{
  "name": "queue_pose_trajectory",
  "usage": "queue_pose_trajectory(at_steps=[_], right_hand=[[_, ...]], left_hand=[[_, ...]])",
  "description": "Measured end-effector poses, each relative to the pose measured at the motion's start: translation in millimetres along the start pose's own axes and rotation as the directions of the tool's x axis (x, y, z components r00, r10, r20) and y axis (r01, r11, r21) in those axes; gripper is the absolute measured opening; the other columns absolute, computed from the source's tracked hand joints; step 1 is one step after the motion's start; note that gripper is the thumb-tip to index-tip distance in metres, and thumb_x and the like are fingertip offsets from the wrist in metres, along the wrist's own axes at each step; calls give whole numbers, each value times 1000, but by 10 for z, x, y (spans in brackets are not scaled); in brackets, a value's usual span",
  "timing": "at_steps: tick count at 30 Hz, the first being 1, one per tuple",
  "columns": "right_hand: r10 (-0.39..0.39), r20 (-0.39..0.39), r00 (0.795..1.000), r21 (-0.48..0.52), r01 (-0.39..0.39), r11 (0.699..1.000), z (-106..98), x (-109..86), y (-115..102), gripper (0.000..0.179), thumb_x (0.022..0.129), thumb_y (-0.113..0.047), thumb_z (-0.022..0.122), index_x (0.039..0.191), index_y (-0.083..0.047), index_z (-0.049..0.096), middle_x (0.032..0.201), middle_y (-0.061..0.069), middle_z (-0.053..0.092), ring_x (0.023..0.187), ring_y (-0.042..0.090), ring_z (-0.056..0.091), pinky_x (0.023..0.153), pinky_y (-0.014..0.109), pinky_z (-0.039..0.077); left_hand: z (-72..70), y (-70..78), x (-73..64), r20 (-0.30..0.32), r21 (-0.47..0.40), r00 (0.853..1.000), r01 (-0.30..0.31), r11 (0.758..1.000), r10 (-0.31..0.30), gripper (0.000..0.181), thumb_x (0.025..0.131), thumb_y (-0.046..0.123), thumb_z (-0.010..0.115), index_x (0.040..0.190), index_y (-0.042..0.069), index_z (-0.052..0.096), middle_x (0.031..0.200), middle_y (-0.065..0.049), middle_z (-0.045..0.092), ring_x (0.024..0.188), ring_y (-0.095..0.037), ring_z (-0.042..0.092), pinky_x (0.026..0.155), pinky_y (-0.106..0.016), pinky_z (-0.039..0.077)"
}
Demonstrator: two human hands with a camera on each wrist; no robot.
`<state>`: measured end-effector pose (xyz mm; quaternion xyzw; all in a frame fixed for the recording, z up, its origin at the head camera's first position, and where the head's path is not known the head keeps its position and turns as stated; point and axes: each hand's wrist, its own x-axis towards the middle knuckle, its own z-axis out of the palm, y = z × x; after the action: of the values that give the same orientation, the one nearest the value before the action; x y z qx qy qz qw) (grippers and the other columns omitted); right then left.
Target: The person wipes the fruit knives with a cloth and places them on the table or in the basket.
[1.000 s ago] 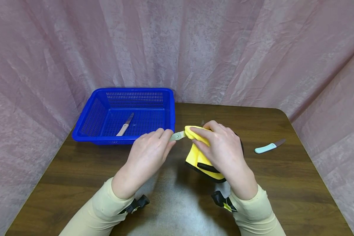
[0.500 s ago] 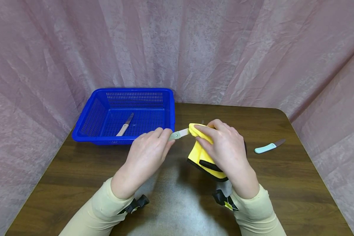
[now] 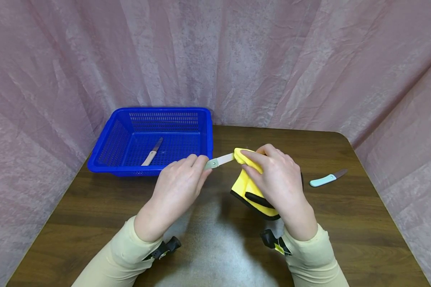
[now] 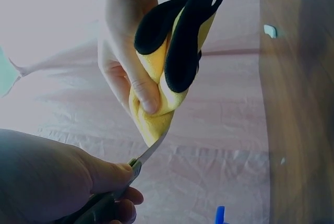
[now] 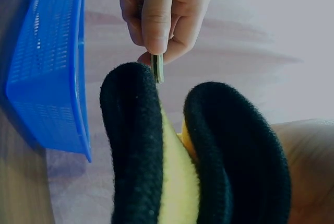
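Note:
My left hand (image 3: 181, 179) grips the pale green handle of a small folding knife (image 3: 213, 164), its blade pointing right. In my right hand (image 3: 278, 175) a yellow cloth with black edging (image 3: 249, 185) is pinched between thumb and fingers. A fold of the cloth wraps the blade's tip, while the stretch of blade near the handle is bare. The left wrist view shows the thumb pressing the cloth (image 4: 151, 125) over the blade (image 4: 154, 148). Most of the handle is hidden inside my left fist. Both hands are above the table, in front of the basket's right corner.
A blue plastic basket (image 3: 93, 162) stands at the back left of the wooden table (image 3: 362, 223). Inside it lies a knife with a cream handle (image 3: 149, 158). Right of my right hand, another knife with a light blue handle (image 3: 323, 180) lies unfolded. Pink curtains (image 3: 237, 59) hang behind.
My right hand has slid the cloth rightward along the blade toward its tip, baring more of the blade. The left hand has stayed almost still.

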<state>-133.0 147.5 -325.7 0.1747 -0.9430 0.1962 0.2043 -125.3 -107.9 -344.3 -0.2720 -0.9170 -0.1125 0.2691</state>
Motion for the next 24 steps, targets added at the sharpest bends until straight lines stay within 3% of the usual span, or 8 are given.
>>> queue_pose_trajectory(at_steps=[24], right_hand=[[73,32,997,-3,-73,997,-49,3,60,39,96,-27,89,134,-26,82,108,5,72,80,33,66,66,54,54]], left_hand=[[-25,-27,3,16,-8,999,29,1000,-29,20,107,23,76,111,5,67,78,-4,54,63,-28,59,54,-40,46]])
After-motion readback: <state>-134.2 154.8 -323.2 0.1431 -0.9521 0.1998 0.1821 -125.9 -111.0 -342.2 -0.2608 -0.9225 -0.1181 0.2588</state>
